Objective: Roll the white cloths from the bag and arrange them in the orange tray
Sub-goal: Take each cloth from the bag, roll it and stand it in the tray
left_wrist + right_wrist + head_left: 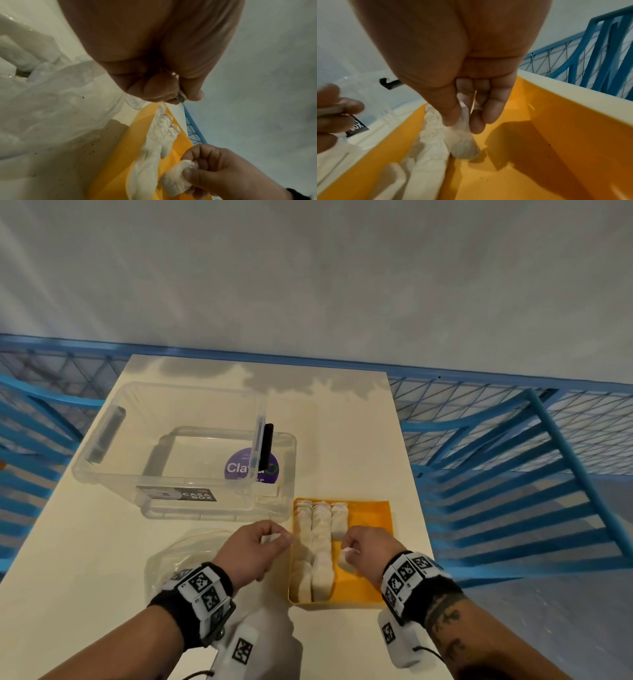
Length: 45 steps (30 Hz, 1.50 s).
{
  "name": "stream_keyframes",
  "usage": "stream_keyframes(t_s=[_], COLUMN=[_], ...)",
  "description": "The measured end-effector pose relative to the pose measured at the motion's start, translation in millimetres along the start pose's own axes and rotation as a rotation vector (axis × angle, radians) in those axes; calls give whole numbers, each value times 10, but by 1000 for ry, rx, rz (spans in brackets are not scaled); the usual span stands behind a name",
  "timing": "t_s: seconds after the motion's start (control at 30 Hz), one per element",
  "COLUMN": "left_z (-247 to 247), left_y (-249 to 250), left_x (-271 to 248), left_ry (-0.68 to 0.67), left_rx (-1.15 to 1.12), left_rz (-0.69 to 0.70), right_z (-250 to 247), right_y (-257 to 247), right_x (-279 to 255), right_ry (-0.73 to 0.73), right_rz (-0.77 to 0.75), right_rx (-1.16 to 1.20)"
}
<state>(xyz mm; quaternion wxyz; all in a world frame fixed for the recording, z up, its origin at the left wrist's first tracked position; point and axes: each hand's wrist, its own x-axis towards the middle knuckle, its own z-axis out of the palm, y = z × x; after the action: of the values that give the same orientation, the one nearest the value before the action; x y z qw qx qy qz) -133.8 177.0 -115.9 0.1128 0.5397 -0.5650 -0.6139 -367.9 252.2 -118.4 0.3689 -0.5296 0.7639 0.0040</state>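
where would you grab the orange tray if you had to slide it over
Take the orange tray by its right wall, coming from the right: that side holds no cloth rolls, while the left rim sits close to the clear storage box and the plastic bag.

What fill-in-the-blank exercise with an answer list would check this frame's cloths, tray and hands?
1. The rolled white cloths lie in rows inside the ____ tray.
2. The right hand pinches a rolled cloth over the tray's ____ half.
3. The clear storage box behind the tray contains ____ cloths.
4. The plastic bag lies on the table beside the ____ hand.

Missing words: orange; right; no; left
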Motion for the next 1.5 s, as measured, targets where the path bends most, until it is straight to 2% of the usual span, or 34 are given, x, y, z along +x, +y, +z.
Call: stream_keyframes(t_s=[0.37, 0.77, 0.9, 0.97, 1.03, 1.1, 1.17, 1.23, 1.37, 1.5], left_z=[-13, -1, 8, 20, 49, 87, 130, 165, 189, 188], left_y=[17, 30, 82, 132, 198, 267, 318, 346, 354, 351], left_x=[6, 50, 54, 41, 23, 8, -15, -67, -175, -238], left_ry=[7, 23, 54, 51, 29, 13, 32, 94, 123, 87], left_rx=[-95, -160, -106, -47, 27, 106, 176, 236, 88, 41], left_rz=[-18, -16, 2, 22, 60, 119, 200, 280, 323, 325], right_z=[-106, -85, -171, -235, -268, -234, -166, -147, -124, -51], right_y=[-49, -92, -194, -322, -470, -578, -630, -644, -608, -599], right_x=[510, 617, 446, 294, 133, 24, -22, -62, -187, -321], right_ry=[63, 126, 291, 348, 247, 89, 57, 135, 267, 276], right_rz=[55, 29, -33, -115, -216, -278, -287, -266, -242, -230], right_rx=[-28, -77, 53, 227, 424, 427, 357, 383, 657, 864])
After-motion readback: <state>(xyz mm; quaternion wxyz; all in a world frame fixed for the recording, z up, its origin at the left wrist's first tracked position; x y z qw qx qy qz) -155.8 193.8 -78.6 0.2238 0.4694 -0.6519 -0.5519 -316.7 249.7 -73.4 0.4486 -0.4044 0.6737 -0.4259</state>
